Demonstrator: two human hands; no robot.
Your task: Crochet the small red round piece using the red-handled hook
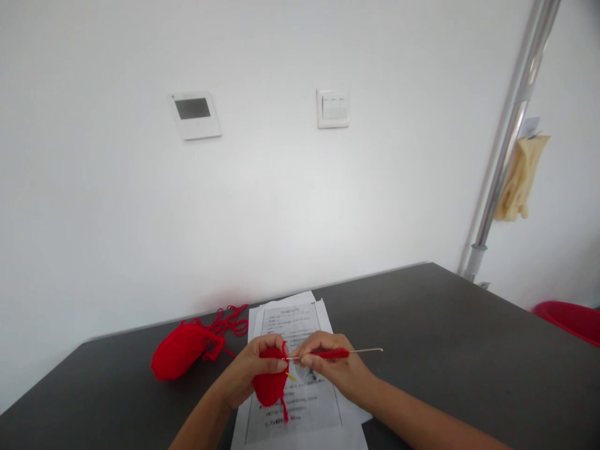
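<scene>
My left hand (pixel 248 372) is closed around a small red crocheted piece (pixel 269 384), held just above the printed sheets (pixel 300 400). My right hand (pixel 335 369) pinches a crochet hook with a red handle (pixel 335 354); its metal shaft points right, and its near end meets the red piece. A short yellow marker (pixel 290 376) sticks out of the work. A strand of red yarn runs back from my left hand to a red yarn ball (pixel 180 350) lying to the left on the dark table (pixel 445 337).
Loose loops of yarn (pixel 229 322) lie beside the ball near the wall. On the white wall hang a panel (pixel 194 114) and a light switch (pixel 332 108). A metal pole (pixel 506 144) with pale gloves (pixel 518 178) stands at right, a red tub (pixel 569 317) beyond the table.
</scene>
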